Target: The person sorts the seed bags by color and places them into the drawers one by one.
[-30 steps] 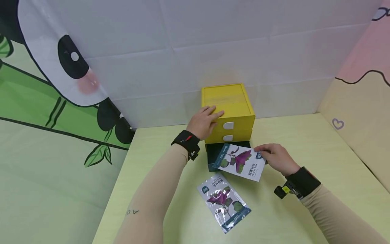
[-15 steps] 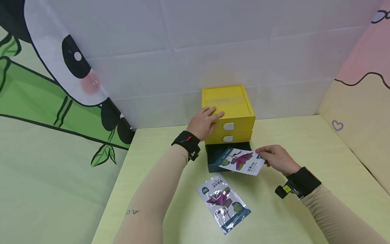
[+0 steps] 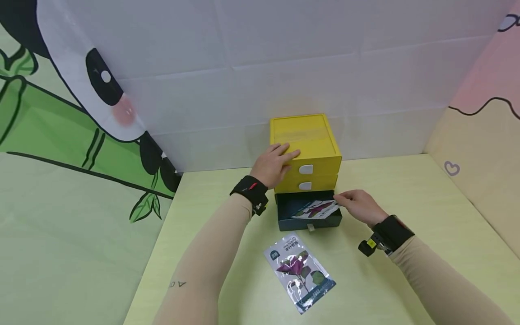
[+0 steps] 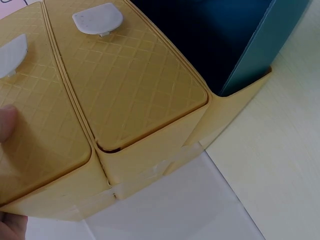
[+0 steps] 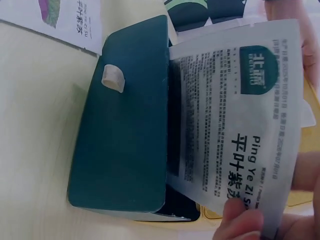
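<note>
My right hand [image 3: 359, 205] pinches a seed packet [image 3: 320, 210] at its near corner. The packet, white with a purple-leaved plant, slants down into the pulled-out dark green bottom drawer [image 3: 294, 225]. In the right wrist view, its printed back [image 5: 215, 110] shows, with its far part inside the drawer, and thumb and fingers on its edge. My left hand [image 3: 270, 166] rests on the left corner of the yellow drawer cabinet [image 3: 304, 128], fingers spread on top and thumb against the top drawer's front [image 4: 35, 140]. A second matching packet [image 3: 299, 273] lies flat before the drawer.
The pale wooden table [image 3: 390, 280] carries everything. Behind the cabinet stands a white cloth backdrop [image 3: 195, 104] with a cartoon panda. The upper two drawers are closed and have white tabs [image 3: 306, 169].
My right hand has moved left and tipped the packet lower, so more of it is inside the bottom drawer. The left hand stays on the cabinet.
</note>
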A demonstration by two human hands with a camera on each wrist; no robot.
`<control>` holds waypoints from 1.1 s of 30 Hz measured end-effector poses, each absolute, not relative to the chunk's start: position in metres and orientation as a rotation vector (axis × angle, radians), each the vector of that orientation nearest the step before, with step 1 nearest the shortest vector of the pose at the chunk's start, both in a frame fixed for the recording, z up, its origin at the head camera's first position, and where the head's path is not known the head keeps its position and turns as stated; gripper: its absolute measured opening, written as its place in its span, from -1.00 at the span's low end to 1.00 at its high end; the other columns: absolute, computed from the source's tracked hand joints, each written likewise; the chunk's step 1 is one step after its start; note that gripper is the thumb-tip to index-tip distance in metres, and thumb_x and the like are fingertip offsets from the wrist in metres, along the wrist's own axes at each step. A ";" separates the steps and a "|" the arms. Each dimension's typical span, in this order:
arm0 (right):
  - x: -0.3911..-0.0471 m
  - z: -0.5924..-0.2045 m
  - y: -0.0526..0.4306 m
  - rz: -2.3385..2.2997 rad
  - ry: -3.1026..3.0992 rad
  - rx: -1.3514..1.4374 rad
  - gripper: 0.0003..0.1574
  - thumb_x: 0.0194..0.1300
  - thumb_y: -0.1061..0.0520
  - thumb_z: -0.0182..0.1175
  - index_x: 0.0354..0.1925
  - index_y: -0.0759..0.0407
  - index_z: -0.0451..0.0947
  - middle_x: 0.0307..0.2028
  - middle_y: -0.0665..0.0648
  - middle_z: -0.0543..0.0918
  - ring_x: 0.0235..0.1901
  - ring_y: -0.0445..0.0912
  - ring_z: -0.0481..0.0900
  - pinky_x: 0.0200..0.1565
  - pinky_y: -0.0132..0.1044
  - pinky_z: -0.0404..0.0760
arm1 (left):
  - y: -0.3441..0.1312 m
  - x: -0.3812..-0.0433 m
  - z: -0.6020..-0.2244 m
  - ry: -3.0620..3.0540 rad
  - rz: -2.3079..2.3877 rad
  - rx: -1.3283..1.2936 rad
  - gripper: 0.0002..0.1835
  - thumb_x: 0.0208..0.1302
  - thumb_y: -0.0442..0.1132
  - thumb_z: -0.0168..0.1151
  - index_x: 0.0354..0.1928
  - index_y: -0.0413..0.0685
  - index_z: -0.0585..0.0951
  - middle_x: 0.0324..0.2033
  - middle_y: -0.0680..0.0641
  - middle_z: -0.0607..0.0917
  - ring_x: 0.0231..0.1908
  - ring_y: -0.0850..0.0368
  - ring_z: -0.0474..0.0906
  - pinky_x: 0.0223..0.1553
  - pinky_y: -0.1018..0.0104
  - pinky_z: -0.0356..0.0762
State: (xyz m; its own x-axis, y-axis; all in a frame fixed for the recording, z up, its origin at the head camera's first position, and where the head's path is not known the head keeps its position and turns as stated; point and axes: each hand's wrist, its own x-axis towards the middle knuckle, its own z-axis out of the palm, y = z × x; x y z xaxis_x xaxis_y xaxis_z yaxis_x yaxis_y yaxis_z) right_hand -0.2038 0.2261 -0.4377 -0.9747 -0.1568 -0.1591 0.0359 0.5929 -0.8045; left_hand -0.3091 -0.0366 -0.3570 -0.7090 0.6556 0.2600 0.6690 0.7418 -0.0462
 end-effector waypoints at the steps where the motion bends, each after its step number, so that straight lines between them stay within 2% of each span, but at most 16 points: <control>1: -0.206 -0.438 0.225 -1.302 2.611 -0.113 -0.21 0.44 -0.24 -0.03 0.20 0.44 0.43 0.09 0.37 0.53 0.06 0.22 0.45 0.03 0.13 0.51 | -0.036 -0.309 -0.357 -2.685 -0.075 -1.038 -0.46 0.36 -0.09 0.17 0.38 0.28 0.38 0.36 -0.09 0.34 0.36 -0.07 0.20 0.37 0.14 0.18; 5: -0.211 -0.439 0.221 -1.209 2.620 -0.136 -0.10 0.39 -0.35 -0.03 0.21 0.42 0.42 0.11 0.39 0.51 0.06 0.23 0.45 0.02 0.14 0.54 | -0.035 -0.309 -0.358 -2.679 -0.073 -1.035 -0.46 0.37 -0.10 0.18 0.38 0.28 0.38 0.36 -0.09 0.34 0.36 -0.07 0.21 0.37 0.14 0.18; 8: -0.214 -0.440 0.218 -1.154 2.622 -0.154 -0.12 0.37 -0.35 0.00 0.22 0.39 0.41 0.15 0.41 0.48 0.10 0.26 0.42 0.05 0.15 0.52 | -0.035 -0.309 -0.358 -2.673 -0.073 -1.036 -0.46 0.37 -0.10 0.18 0.38 0.29 0.38 0.36 -0.09 0.35 0.36 -0.07 0.21 0.37 0.14 0.19; 13: -0.220 -0.443 0.213 -1.085 2.635 -0.182 -0.21 0.37 -0.26 0.07 0.22 0.36 0.41 0.19 0.42 0.44 0.17 0.30 0.37 0.11 0.21 0.45 | -0.033 -0.309 -0.358 -2.678 -0.063 -1.034 -0.46 0.37 -0.10 0.17 0.38 0.29 0.38 0.36 -0.09 0.34 0.36 -0.06 0.21 0.37 0.15 0.19; 17: -0.224 -0.447 0.209 -1.032 2.680 -0.191 -0.31 0.36 -0.14 0.12 0.20 0.35 0.44 0.12 0.38 0.50 0.10 0.23 0.42 0.11 0.19 0.45 | -0.033 -0.309 -0.359 -2.684 -0.056 -1.034 -0.45 0.37 -0.11 0.17 0.38 0.29 0.37 0.37 -0.08 0.34 0.36 -0.06 0.21 0.38 0.15 0.17; 21: -0.228 -0.451 0.206 -0.975 2.746 -0.210 -0.37 0.31 -0.06 0.17 0.18 0.35 0.48 -0.01 0.34 0.54 -0.03 0.16 0.45 -0.01 0.06 0.50 | -0.033 -0.309 -0.359 -2.686 -0.055 -1.031 -0.45 0.37 -0.10 0.17 0.38 0.30 0.37 0.37 -0.07 0.34 0.36 -0.05 0.20 0.38 0.16 0.17; 25: -0.227 -0.452 0.201 -0.944 2.799 -0.181 -0.42 0.29 -0.02 0.19 0.16 0.31 0.52 -0.10 0.32 0.47 -0.11 0.13 0.40 -0.15 -0.06 0.49 | -0.033 -0.308 -0.359 -2.682 -0.053 -1.036 -0.45 0.38 -0.10 0.16 0.39 0.30 0.37 0.37 -0.07 0.33 0.36 -0.05 0.20 0.38 0.17 0.17; 29: -0.223 -0.454 0.196 -0.881 2.887 -0.178 -0.48 0.31 -0.01 0.19 0.13 0.27 0.55 -0.09 0.36 0.40 -0.17 0.13 0.42 -0.22 -0.06 0.54 | -0.033 -0.307 -0.358 -2.669 -0.051 -1.050 -0.46 0.38 -0.10 0.17 0.39 0.28 0.37 0.37 -0.09 0.34 0.36 -0.06 0.20 0.38 0.17 0.16; 33: -0.220 -0.460 0.189 -0.785 3.021 -0.192 -0.54 0.31 -0.02 0.20 0.07 0.22 0.61 -0.10 0.36 0.42 -0.28 0.10 0.48 -0.34 -0.06 0.61 | -0.033 -0.307 -0.358 -2.658 -0.054 -1.062 -0.46 0.38 -0.11 0.16 0.38 0.27 0.37 0.36 -0.09 0.34 0.36 -0.06 0.21 0.39 0.17 0.16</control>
State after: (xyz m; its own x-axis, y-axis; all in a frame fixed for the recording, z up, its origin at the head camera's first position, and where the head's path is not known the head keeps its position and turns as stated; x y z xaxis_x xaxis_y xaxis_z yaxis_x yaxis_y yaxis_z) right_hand -0.2197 0.1893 -0.4598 -0.9924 -0.1219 0.0171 -0.1148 0.8664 -0.4859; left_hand -0.3069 -0.0330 -0.3577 -0.6916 0.6704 0.2688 0.6807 0.7294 -0.0678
